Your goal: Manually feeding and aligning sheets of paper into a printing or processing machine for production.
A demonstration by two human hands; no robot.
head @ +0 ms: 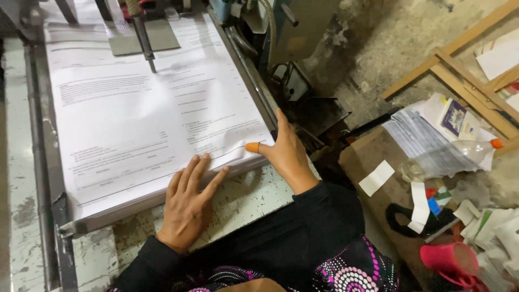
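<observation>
A thick stack of large white printed sheets [140, 108] lies on the worn metal table [243, 200] of a machine. My left hand [189, 203] rests flat on the stack's near edge, fingers spread on the top sheet. My right hand [284, 151] presses against the stack's near right corner; its thumb wears an orange rubber tip and lifts the corner of the top sheet slightly. Neither hand grips anything fully.
A metal clamp bar [143, 38] and machine parts [286, 32] stand at the far end of the stack. On the floor to the right lie a wooden frame [465, 81], paper piles [427, 140], a plastic bottle [476, 148], a pink cup [448, 259] and paper scraps.
</observation>
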